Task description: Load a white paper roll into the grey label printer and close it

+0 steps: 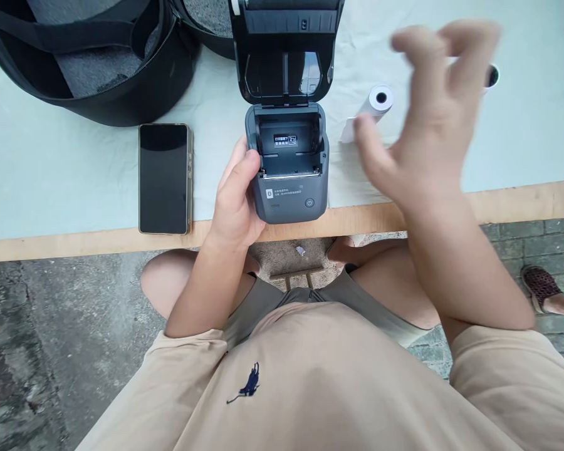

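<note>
Head view: shows one long table [75, 188] under pale cloth, with a bare wooden front edge. At upper left, one round black case [164, 94], zip open, lined in grey; touching or close beside it, one more zipped, grey-lined part [211, 19], cut off by the border, impossible to identify as a lid or a second case.

Near the front edge, between phone and paper, one dark grey label printer [289, 200], its single lid [286, 75] swung up and compartment visible. Cannot tell whether resting on the wood or held just over it.

Raised at right, one right hand [432, 125], blurred, open and holding nothing, fingers spread and bent. Around the printer's left side, one left hand [237, 200], gripping with thumb near the compartment rim.

Left of that, one phone [163, 178], lying flat, screen dark. Far right, below the table, one brown perforated shoe [540, 285] on another person's foot.

Two white rolls: one paper roll [380, 103] near the right thumb, loose end out; one farther roll [492, 76], mostly hidden behind the right hand.

On the shirt, one navy emblem [250, 382]. Inside the compartment, one black label [285, 140] in white Chinese characters, seemingly 打印面朝下 安装耗材. On the front, one Bluetooth mark [269, 193] beside text too small to read, and one power button [309, 203].
</note>
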Available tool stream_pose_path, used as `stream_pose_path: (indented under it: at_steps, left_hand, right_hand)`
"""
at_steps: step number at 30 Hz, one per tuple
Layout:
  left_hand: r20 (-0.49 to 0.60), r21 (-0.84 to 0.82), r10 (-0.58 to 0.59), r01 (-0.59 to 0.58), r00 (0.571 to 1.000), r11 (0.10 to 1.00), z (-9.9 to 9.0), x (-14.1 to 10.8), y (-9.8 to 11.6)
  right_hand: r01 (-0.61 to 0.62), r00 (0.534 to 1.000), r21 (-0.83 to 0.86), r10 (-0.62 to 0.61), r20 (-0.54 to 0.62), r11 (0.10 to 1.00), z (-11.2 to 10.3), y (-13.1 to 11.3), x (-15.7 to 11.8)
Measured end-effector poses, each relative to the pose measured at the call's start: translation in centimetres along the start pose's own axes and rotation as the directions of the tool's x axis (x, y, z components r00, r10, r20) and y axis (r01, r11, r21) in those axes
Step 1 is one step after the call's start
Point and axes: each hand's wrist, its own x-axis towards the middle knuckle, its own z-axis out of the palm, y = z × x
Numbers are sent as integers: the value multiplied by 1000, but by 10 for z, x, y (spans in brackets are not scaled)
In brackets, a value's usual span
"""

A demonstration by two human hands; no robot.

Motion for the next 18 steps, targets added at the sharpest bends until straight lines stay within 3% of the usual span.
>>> stream_pose_path:
  at_steps: [3,5,8,14,18]
  left_hand:
    - [-1,14,16,-16,1000,1000,1,-1,1]
    - [-26,27,10,-9,1000,1000,3,-3,3]
    - [-70,52,-22,26,997,998,6,-6,6]
    - [-118,69,-16,25,993,997,6,-7,6]
    - [-110,51,-12,18,994,999,7,-6,4]
  right_hand:
    - [-78,983,-63,87,162,995,23,-4,5]
    - [-82,977,-56,91,195,995,32,0,7]
    - [-57,989,-60,64,133,997,40,8,12]
    - [-134,991,-32,135,22,990,39,11,17]
    - [-76,996,283,62,59,956,29,12,17]
